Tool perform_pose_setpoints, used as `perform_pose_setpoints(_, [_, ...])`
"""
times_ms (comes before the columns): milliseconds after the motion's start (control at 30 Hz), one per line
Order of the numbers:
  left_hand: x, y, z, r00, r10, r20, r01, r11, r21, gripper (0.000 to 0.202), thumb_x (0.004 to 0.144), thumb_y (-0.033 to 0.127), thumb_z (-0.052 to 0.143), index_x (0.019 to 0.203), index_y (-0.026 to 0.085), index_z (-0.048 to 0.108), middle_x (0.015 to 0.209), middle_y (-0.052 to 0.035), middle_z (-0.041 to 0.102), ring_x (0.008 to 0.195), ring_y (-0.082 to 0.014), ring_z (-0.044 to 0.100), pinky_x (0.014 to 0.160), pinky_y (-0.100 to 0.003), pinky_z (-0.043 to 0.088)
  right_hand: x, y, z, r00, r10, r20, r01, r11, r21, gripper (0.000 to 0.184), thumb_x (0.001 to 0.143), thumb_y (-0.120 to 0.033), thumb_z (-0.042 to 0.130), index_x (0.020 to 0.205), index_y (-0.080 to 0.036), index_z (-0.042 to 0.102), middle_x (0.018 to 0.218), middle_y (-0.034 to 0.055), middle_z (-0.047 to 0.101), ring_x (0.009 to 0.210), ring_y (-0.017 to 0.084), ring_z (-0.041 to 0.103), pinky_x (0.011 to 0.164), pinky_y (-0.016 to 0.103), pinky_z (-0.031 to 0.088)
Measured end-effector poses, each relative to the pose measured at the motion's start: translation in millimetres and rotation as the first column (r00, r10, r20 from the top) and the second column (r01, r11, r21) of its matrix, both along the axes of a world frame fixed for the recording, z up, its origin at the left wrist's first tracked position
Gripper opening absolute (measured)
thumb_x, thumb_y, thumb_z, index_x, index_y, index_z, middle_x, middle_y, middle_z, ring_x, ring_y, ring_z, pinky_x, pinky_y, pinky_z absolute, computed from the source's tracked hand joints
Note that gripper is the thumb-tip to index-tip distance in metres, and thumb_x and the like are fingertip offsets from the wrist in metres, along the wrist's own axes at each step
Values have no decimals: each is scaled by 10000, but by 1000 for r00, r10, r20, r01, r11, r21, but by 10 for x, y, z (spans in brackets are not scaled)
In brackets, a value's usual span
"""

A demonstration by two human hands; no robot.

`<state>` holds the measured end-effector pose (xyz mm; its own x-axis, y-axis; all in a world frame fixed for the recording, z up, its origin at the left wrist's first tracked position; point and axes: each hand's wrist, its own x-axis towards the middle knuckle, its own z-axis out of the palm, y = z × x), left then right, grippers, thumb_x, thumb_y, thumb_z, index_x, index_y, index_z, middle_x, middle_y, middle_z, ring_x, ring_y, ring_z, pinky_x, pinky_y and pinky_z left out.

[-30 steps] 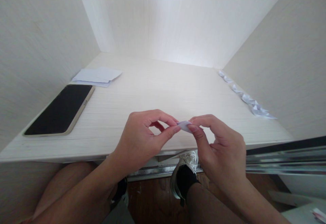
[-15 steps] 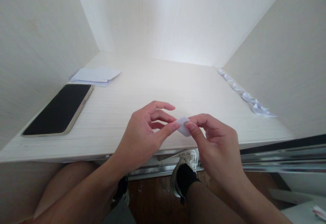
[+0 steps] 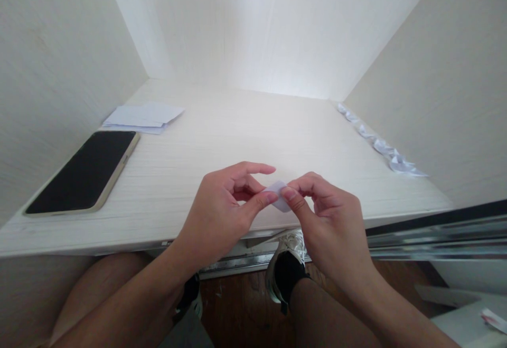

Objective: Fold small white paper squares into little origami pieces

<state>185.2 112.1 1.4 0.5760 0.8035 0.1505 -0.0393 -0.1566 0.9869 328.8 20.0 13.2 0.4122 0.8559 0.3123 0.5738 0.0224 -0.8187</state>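
A small folded piece of white paper [image 3: 279, 204] is held between my two hands, just above the front edge of the white shelf [image 3: 222, 137]. My left hand [image 3: 225, 205] pinches its left side between thumb and a finger, with the index finger stretched out above. On the right side, the thumb and index finger of my right hand [image 3: 328, 216] grip the paper, the other fingers curled in. The paper's finer folds are partly hidden by my fingertips.
A phone [image 3: 85, 171] lies face up at the left, with a stack of white paper sheets [image 3: 142, 116] behind it. Several small folded paper pieces [image 3: 384, 147] line the right wall. Below the front edge are a shoe [image 3: 293, 242] and a metal rail [image 3: 431, 245].
Both hands and the paper sit slightly further left in view. My left thumb now overlaps more of the paper and the right thumb has shifted along it. The view itself has moved a little.
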Motion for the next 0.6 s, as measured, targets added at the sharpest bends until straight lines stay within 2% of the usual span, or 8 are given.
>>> perform_pose_setpoints(133, [13, 10, -20, 999, -31, 6, 32, 993, -114, 457, 776, 227, 855, 1216, 170, 744, 781, -19, 818, 689, -178, 765, 614, -229, 581, -8, 2, 9, 1000, -4, 10, 4, 1000, 6, 204, 940, -231, 648, 737, -221, 664, 743, 12, 672, 764, 202, 597, 742, 372, 439])
perform_pose_setpoints(267, [40, -5, -43, 1000, 0, -1, 0, 998, -71, 456, 809, 256, 832, 1242, 148, 737, 737, -11, 800, 669, -157, 742, 643, -226, 581, -8, 12, 3, 1000, -11, -3, 11, 1000, 6, 186, 933, -230, 654, 748, -216, 672, 753, 16, 678, 766, 204, 599, 741, 375, 437])
perform_pose_setpoints(367, [66, -26, -53, 1000, 0, 17, 1, 997, -72, 526, 805, 246, 841, 1304, 151, 704, 776, -9, 805, 709, -154, 748, 692, -228, 593, -2, 26, -12, 1000, -16, -20, 16, 1000, 9, 186, 929, -236, 658, 745, -213, 672, 751, 19, 685, 767, 206, 606, 753, 381, 443])
perform_pose_setpoints(500, [88, -48, -68, 1000, -17, -6, 17, 998, -62, 532, 781, 237, 860, 1288, 147, 727, 691, 5, 762, 646, -154, 714, 646, -235, 583, -1, 39, -21, 999, -8, -48, 9, 1000, 7, 196, 930, -238, 655, 738, -215, 686, 739, 12, 699, 741, 198, 613, 755, 379, 447])
perform_pose_setpoints(600, [95, -61, -80, 1000, -10, 14, 11, 997, -80, 601, 782, 255, 858, 1350, 147, 693, 697, 1, 762, 660, -167, 721, 652, -249, 587, -11, 42, -10, 998, -18, -67, 19, 1000, 13, 195, 924, -242, 659, 733, -219, 691, 725, 5, 703, 716, 189, 610, 743, 370, 449])
